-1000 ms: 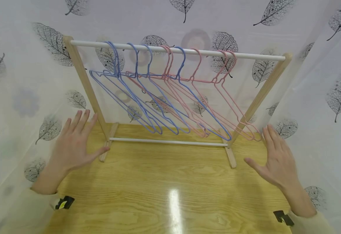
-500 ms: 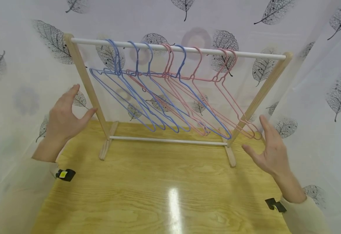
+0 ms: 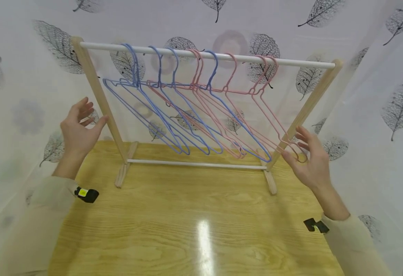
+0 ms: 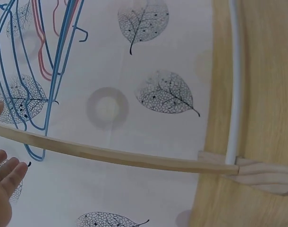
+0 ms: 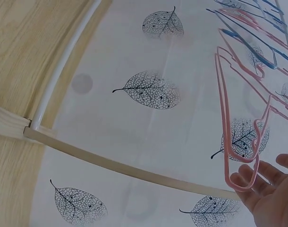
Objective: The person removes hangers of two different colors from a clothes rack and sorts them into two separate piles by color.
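Note:
Blue hangers [image 3: 216,63] and pink hangers [image 3: 235,65] hang mixed along the white top rod [image 3: 298,63] of a small wooden garment rack. My left hand [image 3: 80,132] is at the rack's left post [image 3: 99,92], thumb right by the wood and fingers loosely bent. In the left wrist view, the left hand [image 4: 0,194] shows only partly, below the post [image 4: 111,156]. My right hand [image 3: 312,161] is by the right post [image 3: 312,99], thumb and fingers apart. Its fingers overlap the lower ends of the pink hangers [image 5: 224,104] in the right wrist view.
The rack stands on a wood-grain table [image 3: 160,222], its feet [image 3: 270,182] joined by a white lower bar [image 3: 194,164]. A pale curtain [image 3: 360,96] with a leaf print surrounds the table at the back and sides.
Both hands have moved inward and up toward the rack's posts. Their fingers, spread and straight one second ago, are now more bent. The hangers stay in place on the rod.

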Motion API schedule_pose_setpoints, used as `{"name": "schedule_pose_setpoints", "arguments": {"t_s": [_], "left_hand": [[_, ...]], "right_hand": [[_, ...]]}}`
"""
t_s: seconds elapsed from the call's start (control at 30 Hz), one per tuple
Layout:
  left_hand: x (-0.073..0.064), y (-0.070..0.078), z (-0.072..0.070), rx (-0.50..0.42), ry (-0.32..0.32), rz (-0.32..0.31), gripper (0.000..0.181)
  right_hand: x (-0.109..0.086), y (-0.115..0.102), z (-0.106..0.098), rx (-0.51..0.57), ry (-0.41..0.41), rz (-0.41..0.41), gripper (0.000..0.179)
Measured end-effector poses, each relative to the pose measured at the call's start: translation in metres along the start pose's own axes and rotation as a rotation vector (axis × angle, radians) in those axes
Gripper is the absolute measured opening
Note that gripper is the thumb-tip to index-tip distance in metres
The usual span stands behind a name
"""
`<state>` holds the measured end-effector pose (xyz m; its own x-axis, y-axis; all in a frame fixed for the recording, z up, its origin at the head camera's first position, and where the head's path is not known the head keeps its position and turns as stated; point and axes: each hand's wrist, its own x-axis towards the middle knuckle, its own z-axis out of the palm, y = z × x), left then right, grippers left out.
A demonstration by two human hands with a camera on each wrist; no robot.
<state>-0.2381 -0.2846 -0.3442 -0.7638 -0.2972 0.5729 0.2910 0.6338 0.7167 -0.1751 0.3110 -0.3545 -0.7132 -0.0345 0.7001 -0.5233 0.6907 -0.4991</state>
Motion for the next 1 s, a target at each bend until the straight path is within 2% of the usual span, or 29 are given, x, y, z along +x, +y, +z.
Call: {"name": "schedule_pose_setpoints", "arguments": {"t_s": [0.17, 0.37, 0.5, 0.67, 0.83, 1.0], "left_hand": [[0.004, -0.007, 0.006, -0.08, 0.019, -0.098, 0.063], [0.008, -0.013, 0.013, -0.119, 0.054, -0.148, 0.058], [0.008, -0.015, 0.017, -0.128, 0.075, -0.151, 0.055], [0.009, -0.019, 0.021, -0.192, 0.101, -0.131, 0.048], [0.011, -0.024, 0.025, -0.228, 0.099, -0.113, 0.043], [0.013, -0.028, 0.028, -0.245, 0.096, -0.137, 0.039]], "right_hand": [[0.013, 0.001, 0.003, 0.059, -0.016, 0.05, 0.061], [0.029, 0.0, 0.001, 0.125, -0.067, 0.122, 0.049], [0.039, 0.003, -0.001, 0.123, -0.107, 0.174, 0.042], [0.049, 0.005, 0.0, 0.133, -0.157, 0.23, 0.036], [0.056, 0.007, 0.002, 0.216, -0.205, 0.275, 0.034], [0.06, 0.011, 0.004, 0.316, -0.227, 0.316, 0.024]]}}
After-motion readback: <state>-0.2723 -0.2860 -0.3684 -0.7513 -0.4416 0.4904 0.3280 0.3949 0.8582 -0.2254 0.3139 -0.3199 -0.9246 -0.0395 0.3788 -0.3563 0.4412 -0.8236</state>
